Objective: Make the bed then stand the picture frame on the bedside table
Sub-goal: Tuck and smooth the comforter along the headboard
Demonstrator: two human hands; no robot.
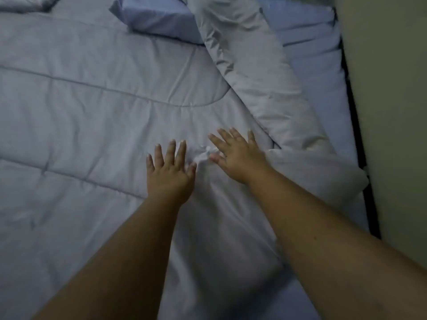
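Left hand point(169, 174) and right hand point(238, 155) are pressing the comforter point(80, 100) | each grip spread flat | best sweeping outward toward the folded right edge point(265, 88).

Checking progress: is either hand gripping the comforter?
No, the left hand and right hand both press flat on the comforter, fingers straight.

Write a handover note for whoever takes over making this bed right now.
Left hand: open, flat on the grey comforter.
Right hand: open, flat beside it; a bunched wrinkle lies between them.
Comforter spread over most of the bed; blue sheet shows along the right edge. Long grey bolster lies diagonally, blue pillow near the top.
To do: smooth wrinkle, straighten bolster; picture frame and bedside table not in view.
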